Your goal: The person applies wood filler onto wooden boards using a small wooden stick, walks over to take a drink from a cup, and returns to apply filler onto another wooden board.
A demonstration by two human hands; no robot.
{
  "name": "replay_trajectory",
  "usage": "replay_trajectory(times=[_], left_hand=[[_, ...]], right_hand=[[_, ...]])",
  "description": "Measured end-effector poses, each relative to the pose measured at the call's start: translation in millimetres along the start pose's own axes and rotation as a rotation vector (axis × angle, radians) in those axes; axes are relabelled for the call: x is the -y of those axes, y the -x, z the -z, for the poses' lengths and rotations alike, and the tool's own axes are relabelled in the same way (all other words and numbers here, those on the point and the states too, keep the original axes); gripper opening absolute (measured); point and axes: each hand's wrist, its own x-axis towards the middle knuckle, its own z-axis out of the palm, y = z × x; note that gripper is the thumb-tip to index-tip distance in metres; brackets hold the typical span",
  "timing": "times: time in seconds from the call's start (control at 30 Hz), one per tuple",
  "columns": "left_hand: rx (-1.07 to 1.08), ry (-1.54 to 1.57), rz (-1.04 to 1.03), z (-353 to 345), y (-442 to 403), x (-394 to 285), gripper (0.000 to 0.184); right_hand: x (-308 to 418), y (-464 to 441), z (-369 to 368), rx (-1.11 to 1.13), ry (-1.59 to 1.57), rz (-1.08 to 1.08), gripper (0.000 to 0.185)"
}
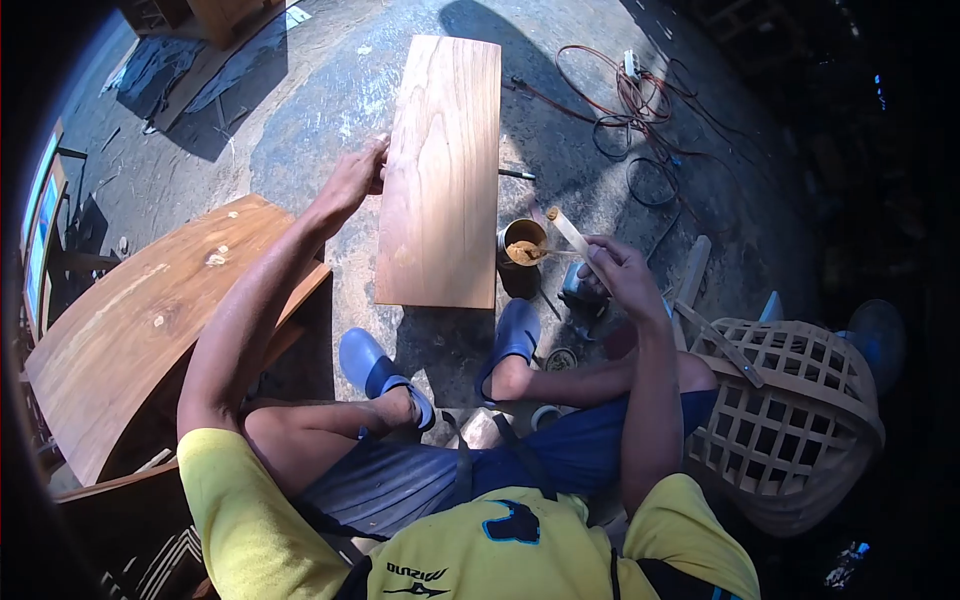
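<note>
A long, pale wooden board [440, 180] with visible grain is in front of me. My left hand [355, 185] grips its left edge, with the fingertips partly hidden at the board. In my right hand [625, 278], closed fingers hold a flat wooden stick [570, 232] with a dab of brown paste on its upper end. Just left of that hand and beside the board's right edge stands an open can [522, 243] with brown paste inside. A thin piece runs between the can and my right hand; I cannot tell whether I hold it too.
A larger brown wooden panel [150, 310] leans at the left. Tangled cables [640, 110] lie on the concrete floor at the upper right. A blue power tool [582, 285] sits below my right hand, and a wooden lattice basket [785, 420] is at the right.
</note>
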Motion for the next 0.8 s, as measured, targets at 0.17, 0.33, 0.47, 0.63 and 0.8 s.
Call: replay_trajectory(times=[0.17, 0.33, 0.47, 0.63, 0.8], left_hand=[[-0.034, 0.043, -0.014, -10, 1, -2, 0.071], [-0.216, -0.1, -0.206, -27, -6, 15, 0.072], [-0.269, -0.177, -0.26, -25, -14, 25, 0.07], [-0.216, -0.164, -0.219, -22, -4, 14, 0.07], [-0.225, -0.172, -0.224, -21, -6, 14, 0.069]], right_hand=[[65, 22, -35, 0.068, 0.018, 0.351, 0.033], [113, -7, -76, -0.176, 0.541, 0.729, 0.034], [129, -25, -94, -0.21, 0.783, 0.714, 0.032], [143, -22, -91, -0.15, 1.058, 0.653, 0.033], [146, -31, -96, -0.185, 1.033, 0.702, 0.03]])
